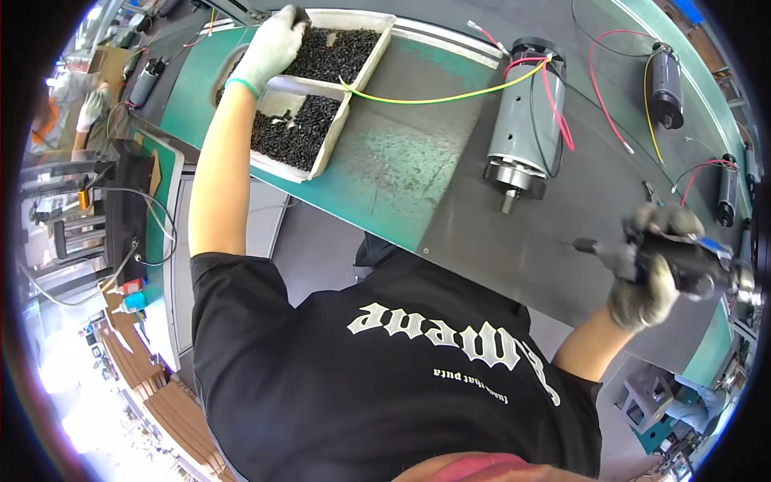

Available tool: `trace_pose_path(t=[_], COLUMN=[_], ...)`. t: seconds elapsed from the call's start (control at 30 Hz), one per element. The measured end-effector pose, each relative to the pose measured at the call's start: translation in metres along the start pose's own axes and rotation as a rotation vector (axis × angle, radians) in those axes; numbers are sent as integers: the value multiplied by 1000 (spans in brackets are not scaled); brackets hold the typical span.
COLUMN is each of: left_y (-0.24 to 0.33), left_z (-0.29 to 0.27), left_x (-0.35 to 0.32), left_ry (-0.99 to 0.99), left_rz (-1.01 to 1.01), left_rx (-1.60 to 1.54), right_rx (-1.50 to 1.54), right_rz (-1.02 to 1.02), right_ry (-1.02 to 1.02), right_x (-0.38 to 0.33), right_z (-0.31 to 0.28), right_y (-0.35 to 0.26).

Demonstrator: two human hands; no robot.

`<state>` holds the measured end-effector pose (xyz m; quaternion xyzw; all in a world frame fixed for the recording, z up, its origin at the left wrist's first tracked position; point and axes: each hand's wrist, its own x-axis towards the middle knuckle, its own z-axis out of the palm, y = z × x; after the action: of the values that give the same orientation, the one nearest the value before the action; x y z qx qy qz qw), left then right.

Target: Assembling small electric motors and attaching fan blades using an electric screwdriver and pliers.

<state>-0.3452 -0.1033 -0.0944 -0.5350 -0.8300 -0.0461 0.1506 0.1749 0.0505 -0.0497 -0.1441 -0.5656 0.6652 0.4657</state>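
My left hand (273, 52), in a white glove, reaches over the far edge of a white tray (384, 36) of small black parts (341, 60). Its fingertips are drawn together by a dark spot; whatever they pinch is too small to make out. A gloved right hand (646, 301), mine, is wrapped round a black power screwdriver (683, 261) above the bench's right side, its tip pointing left. Between my hands lies a grey cylindrical motor (526, 120), shaft toward me, with red, black and yellow-green wires.
A second white tray (321, 161) of black parts (301, 136) sits nearer me on the green bench top (393, 161). More motors (666, 88) with loose wires lie at the far right, one smaller motor (727, 193) closer in. Another person's gloved hand (92, 108) shows at far left.
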Motion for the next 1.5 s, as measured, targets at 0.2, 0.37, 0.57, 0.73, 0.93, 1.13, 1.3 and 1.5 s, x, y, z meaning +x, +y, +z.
trace_pose_path(t=[0.2, 0.37, 0.57, 0.73, 0.93, 1.13, 1.3, 1.5], left_y=[125, 234, 269, 276, 284, 289, 296, 314], left_z=[-67, -74, -76, -77, -79, -78, -81, -68], left_x=[-55, -94, -94, -95, -96, -97, -106, -136], left_ry=[58, -302, -424, -363, -212, -349, -440, -504], left_rz=[-258, -87, -175, -235, -296, -596, -713, -790], left_rx=[-2185, -2837, -2926, -2759, -2552, -2449, -2619, -2601], right_rx=[248, 602, 472, 472, 474, 471, 459, 414], right_rz=[32, 112, 60, 32, 22, 33, 39, 46], right_ry=[-122, -165, -101, -95, -76, -55, -39, -2], right_x=[19, 31, 45, 36, 33, 14, 8, 8], right_z=[34, 71, 77, 94, 73, 69, 61, 66], right_y=[4, -18, -6, 0, 2, -2, 2, 19])
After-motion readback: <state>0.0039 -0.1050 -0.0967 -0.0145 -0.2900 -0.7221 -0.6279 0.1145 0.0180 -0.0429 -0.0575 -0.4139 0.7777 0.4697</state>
